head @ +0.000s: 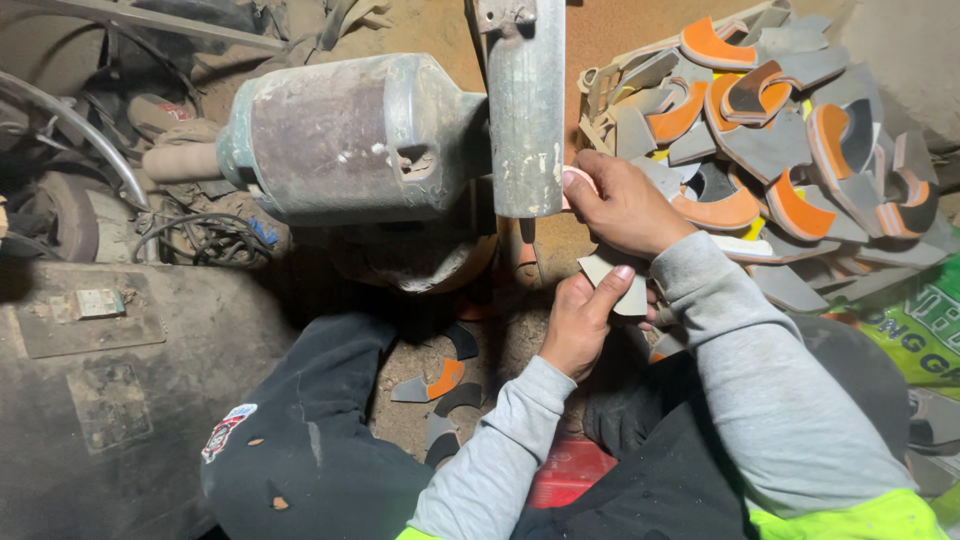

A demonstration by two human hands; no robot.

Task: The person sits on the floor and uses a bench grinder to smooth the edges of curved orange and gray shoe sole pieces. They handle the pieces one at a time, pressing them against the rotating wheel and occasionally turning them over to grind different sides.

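Note:
My left hand point(578, 322) grips a flat grey cut piece point(612, 283) by its lower edge, thumb on top. My right hand point(622, 205) is closed above it, fingertips pressed against the right side of a grey metal guard point(526, 110) on a worn bench grinder motor point(345, 135). A pale rounded edge shows between the right fingers and the guard. What lies under the right palm is hidden.
A heap of grey, orange and black cut pieces point(775, 140) lies to the right. Several finished pieces point(440, 385) lie on the dirt floor between my knees. A dark metal box point(95, 390) stands left, cables point(205, 235) behind it, a green sack point(925, 325) far right.

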